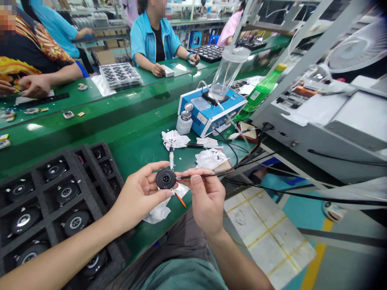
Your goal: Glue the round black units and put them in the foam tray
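Observation:
My left hand [142, 193] pinches a small round black disc part [165, 179] between thumb and fingers, just above the green bench edge. My right hand [205, 197] grips a thin black dispensing pen [193, 176], tip against the disc's right edge. The pen's black hose [232, 161] runs back toward a blue dispenser box [208, 110].
A black foam tray [54, 201] of similar round parts lies at my left. Crumpled white wipes [210, 158], a syringe [171, 155] and a small white bottle [184, 121] lie ahead. A grey machine [332, 125] stands at right. Other people work across the green bench [127, 117].

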A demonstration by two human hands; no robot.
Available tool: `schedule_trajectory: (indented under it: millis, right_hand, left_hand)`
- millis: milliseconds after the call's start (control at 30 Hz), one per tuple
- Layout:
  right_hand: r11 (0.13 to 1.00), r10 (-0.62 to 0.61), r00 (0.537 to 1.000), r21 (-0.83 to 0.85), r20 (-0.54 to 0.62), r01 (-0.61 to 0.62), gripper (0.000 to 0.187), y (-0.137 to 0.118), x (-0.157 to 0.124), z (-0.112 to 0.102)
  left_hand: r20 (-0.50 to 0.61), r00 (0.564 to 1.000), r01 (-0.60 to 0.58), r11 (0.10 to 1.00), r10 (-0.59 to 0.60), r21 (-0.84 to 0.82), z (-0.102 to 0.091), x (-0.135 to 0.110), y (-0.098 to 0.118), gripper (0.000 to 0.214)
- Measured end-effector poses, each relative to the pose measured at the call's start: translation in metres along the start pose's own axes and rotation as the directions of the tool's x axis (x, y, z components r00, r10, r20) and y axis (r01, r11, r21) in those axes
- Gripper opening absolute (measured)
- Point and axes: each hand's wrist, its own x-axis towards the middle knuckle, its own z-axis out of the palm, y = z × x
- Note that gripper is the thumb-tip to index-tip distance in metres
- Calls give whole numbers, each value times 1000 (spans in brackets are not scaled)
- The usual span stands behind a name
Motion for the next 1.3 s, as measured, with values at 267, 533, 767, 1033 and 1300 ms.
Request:
schedule_trajectory:
  millis: [267, 533, 767, 1033, 1300]
  right_hand:
    - [1000, -18, 1000, -12, 9, 18, 8, 0, 1, 0]
    - [999, -38, 999, -19, -10, 37, 7, 1, -1, -1]
    - [999, -33, 999, -29, -16, 33, 6, -1, -2, 0]
    - [999, -17, 999, -43, -30, 15, 6, -2, -3, 1]
    - [999, -21, 999, -40, -25, 19, 6, -3, -3, 1]
  left_hand:
    - [-5, 1000, 5, 1000, -5, 4, 0, 0, -1, 69]
    - [11, 1000, 8, 999, -8, 33, -1, -2, -4, 69]
    - [7, 1000, 8, 999, -9, 41, -1, -2, -4, 69]
    - [5, 1000, 7, 999, -7, 41, -1, -2, -3, 68]
    - [12, 1000, 17, 998, -18, 52, 0, -3, -2, 69]
